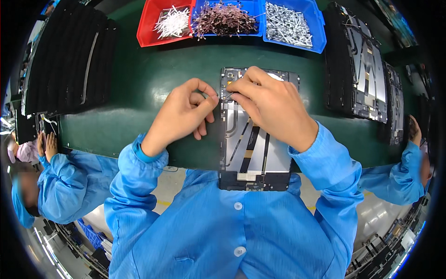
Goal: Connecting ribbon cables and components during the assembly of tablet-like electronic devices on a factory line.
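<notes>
An opened tablet (277, 153), its inner side with silver plates, dark ribbon cables and black lower board facing up, lies lengthwise before me and reaches over the table's near edge. My right hand (274, 102) is over its upper part, thumb and forefinger pinched at the upper left corner area. A tiny thin grey piece seems to be at those fingertips, too small to name. Just left of the tablet's edge, my left hand (183, 111) has thumb and forefinger pressed together, the other fingers loosely curled. Whatever that pinch holds, if anything, is hidden.
Along the far side of the green table (139, 83) stand a red bin (145, 28) of small white parts, a blue bin (261, 23) of brownish wired parts and another blue bin (318, 28) of silvery pieces. Black stacks (69, 65) rise left; more opened tablets (367, 69) stand right. Co-workers sit both sides.
</notes>
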